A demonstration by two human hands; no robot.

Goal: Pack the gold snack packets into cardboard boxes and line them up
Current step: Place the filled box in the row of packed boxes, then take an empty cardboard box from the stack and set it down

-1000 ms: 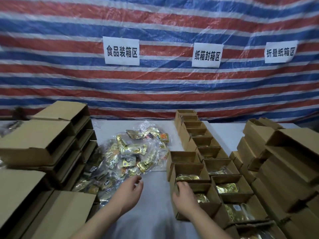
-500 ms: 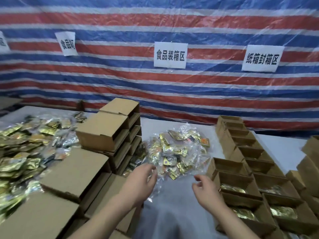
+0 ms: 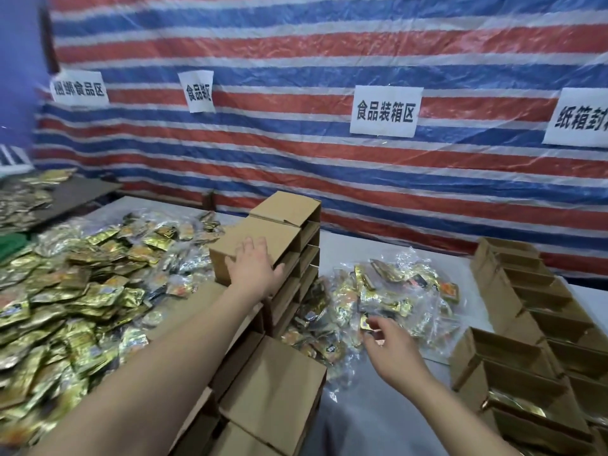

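Compared with half a second back, our view has swung left: the big loose heap of gold packets (image 3: 69, 291) now fills the left side, and a further paper sign (image 3: 79, 88) has come into sight on the tarp. Our left hand (image 3: 251, 269), which hovered near the bagged packets before, now lies flat with fingers spread on the top box (image 3: 260, 240) of the stacked cardboard boxes (image 3: 289, 268), gripping nothing. Our right hand (image 3: 391, 348) has moved from beside the open boxes to the clear plastic bag of packets (image 3: 388, 297); its fingers curl at a packet at the bag's near edge, though we cannot tell whether the pinch has closed. The row of open boxes (image 3: 533, 327) stands along the right, slanting away from us, with gold showing inside at least one near box (image 3: 516, 404). More closed boxes (image 3: 273, 390) lie low in front, between the heap and the bag. Everything sits on a pale grey table covering (image 3: 365, 419). Behind runs a red, white and blue striped tarp (image 3: 329, 166) under clear film, with white signs taped on, one reading 食品装箱区 (image 3: 385, 111). At far left sits a dark board (image 3: 82, 195) with more packets beside it.
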